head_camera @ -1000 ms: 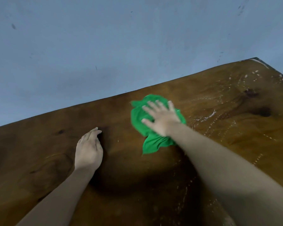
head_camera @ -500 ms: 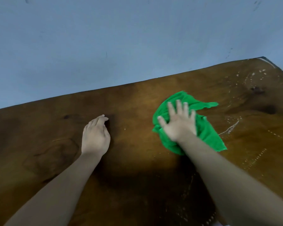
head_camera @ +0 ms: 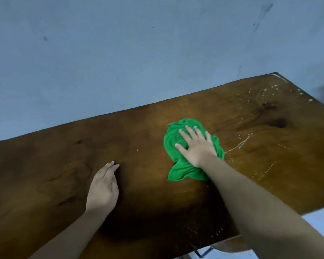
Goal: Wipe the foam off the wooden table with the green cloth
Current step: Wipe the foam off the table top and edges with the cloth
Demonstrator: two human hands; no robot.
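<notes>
Green cloth back left, bunched | R hand flat pressing it | L hand flat on table

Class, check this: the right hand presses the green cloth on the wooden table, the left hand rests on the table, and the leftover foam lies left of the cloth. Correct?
No. The head view shows the foam right of the green cloth, not left. The right hand does press it on the wooden table, the left hand resting there.
</notes>
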